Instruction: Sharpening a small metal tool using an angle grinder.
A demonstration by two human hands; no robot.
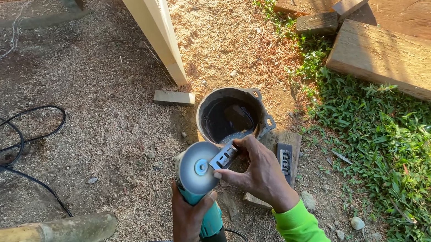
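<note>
We grip the teal angle grinder (204, 205) firmly in our left hand (187, 224), disc up, at six o'clock from the black pot (230, 116), while our right hand (258, 173) pinches the wrench (224, 156) on its hub; keep it seated squarely.

Matt metal disc (197, 168), rough wooden planks (402, 60)

Teal grinder (206, 216), grey disc (197, 168), lime sleeve (302, 231), black cable (18, 136), dark pot (231, 116), green grass (416, 166).

Outdoor woodworking yard.
Sawdust (112, 95) covered the ground; timber slabs (402, 63) lay on grass (426, 165); a power cord (18, 136) trailed across.
</note>
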